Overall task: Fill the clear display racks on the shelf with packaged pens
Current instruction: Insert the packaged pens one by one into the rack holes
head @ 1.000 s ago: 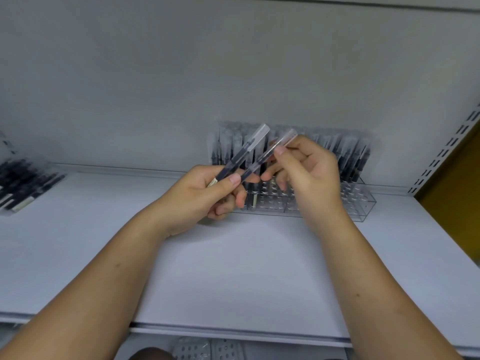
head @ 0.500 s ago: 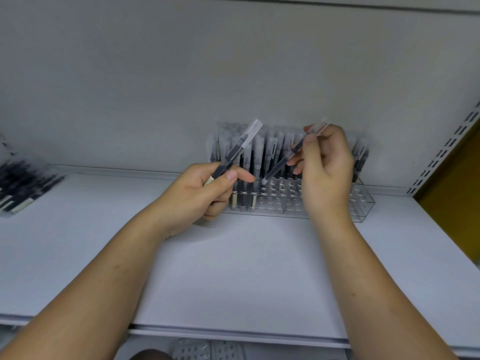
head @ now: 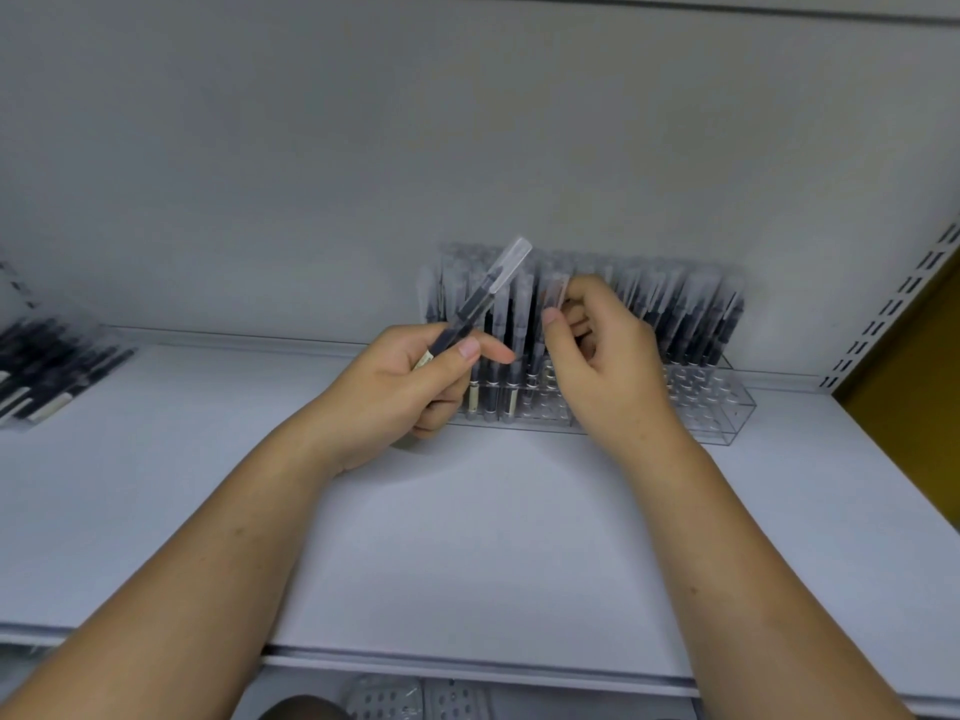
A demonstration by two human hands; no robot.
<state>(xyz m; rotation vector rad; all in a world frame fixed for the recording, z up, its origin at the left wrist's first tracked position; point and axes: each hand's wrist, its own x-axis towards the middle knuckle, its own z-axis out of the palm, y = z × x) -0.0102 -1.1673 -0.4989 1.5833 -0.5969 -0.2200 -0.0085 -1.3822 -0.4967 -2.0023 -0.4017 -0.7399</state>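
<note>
Two-handed: grips tilted pen (head: 488, 296) in left hand (head: 410, 379), pinches upright pen (head: 552, 296) with right hand (head: 610, 368) over clear rack (head: 727, 415), likely risks off-hole push toppling neighbouring pens (head: 691, 324).

Illumination is even, diffuse and fairly bright with a cool grey-blue cast; soft shadows lie on the white shelf (head: 467, 537) close under the left hand (head: 410, 387) and the right hand (head: 608, 371), indicating overhead light, and the only reflection is a faint sheen on the clear sleeve of the packaged pen (head: 485, 296) raised in the left hand. Sharpness is low throughout: the pens in the clear display rack (head: 727, 407) smear into grey streaks, as does the pile of pens (head: 47, 366) at the left edge. Wide-angle distortion bows the shelf's front lip and splays both forearms toward the lower corners.
</note>
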